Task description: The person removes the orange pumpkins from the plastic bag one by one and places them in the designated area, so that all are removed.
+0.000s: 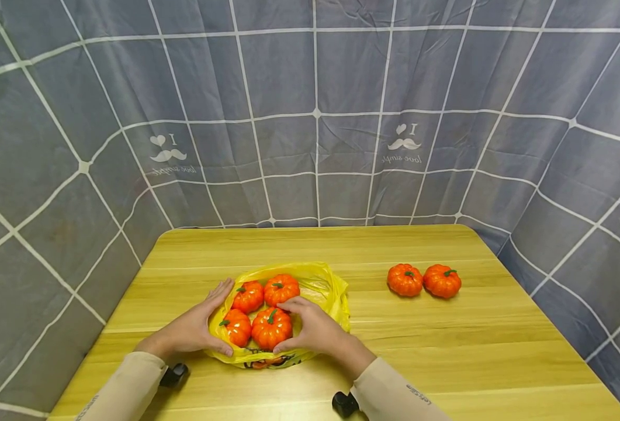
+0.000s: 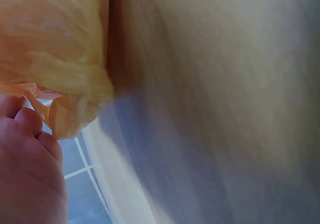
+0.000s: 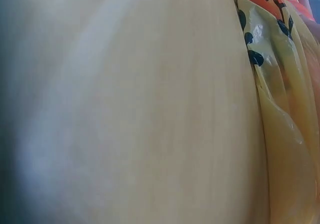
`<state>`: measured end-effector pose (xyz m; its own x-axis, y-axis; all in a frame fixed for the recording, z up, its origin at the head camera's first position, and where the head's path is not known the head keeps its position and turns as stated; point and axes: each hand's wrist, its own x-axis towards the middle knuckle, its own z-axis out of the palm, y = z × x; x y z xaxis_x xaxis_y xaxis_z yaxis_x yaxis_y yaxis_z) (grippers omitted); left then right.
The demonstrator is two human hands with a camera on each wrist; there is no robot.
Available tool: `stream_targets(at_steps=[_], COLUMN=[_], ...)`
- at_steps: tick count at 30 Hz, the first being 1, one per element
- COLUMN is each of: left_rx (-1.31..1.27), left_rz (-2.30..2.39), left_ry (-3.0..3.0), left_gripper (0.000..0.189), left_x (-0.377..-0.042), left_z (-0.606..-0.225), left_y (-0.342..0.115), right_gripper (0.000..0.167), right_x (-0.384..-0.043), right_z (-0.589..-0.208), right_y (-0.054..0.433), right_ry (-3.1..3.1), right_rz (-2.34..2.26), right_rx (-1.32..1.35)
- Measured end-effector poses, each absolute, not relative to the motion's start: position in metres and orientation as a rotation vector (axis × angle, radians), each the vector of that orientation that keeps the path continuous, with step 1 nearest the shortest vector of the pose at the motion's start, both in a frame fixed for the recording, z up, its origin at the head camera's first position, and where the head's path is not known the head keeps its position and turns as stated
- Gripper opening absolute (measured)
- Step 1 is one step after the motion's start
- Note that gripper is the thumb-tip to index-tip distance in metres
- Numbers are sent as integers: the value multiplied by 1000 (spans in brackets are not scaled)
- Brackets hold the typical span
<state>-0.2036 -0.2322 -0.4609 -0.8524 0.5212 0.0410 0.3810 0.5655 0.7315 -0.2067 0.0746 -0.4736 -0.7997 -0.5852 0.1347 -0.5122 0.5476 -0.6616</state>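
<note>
A yellow plastic bag (image 1: 317,280) lies spread on the table with its mouth upward. Inside it sit several small orange pumpkins with green stems, among them a back pumpkin (image 1: 281,289) and a front left pumpkin (image 1: 237,327). My left hand (image 1: 196,324) rests along the bag's left side, fingers extended, thumb at the front rim. Reaching in over the right rim, my right hand (image 1: 315,330) holds the front right pumpkin (image 1: 270,328) between fingers and thumb. In the left wrist view, the bag (image 2: 55,49) lies against the fingers; the right wrist view shows its printed side (image 3: 280,84).
Two more orange pumpkins, a left one (image 1: 405,280) and a right one (image 1: 442,281), stand side by side toward the back right of the wooden table (image 1: 446,351). A grey curtain with white grid lines (image 1: 288,76) surrounds the table's back and sides.
</note>
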Motion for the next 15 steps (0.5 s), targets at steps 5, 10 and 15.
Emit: stream_targets(at_steps=[5,10,15], left_rx=[771,769,767], left_rz=[1143,1131,1136], left_ry=[2630,2637,2633], left_gripper=[138,138,138], left_x=[-204,-205,-205], left_z=[-462,-463,-463], left_y=[-234,-234,-235], right_gripper=[86,84,83], right_x=[-206,-204,-204], right_z=[-474,-471,-468], right_y=[74,75,75], right_ry=[2668,2648,2653], right_rz=[-1121,-1159,-1170], right_rx=[-939,-929,-938])
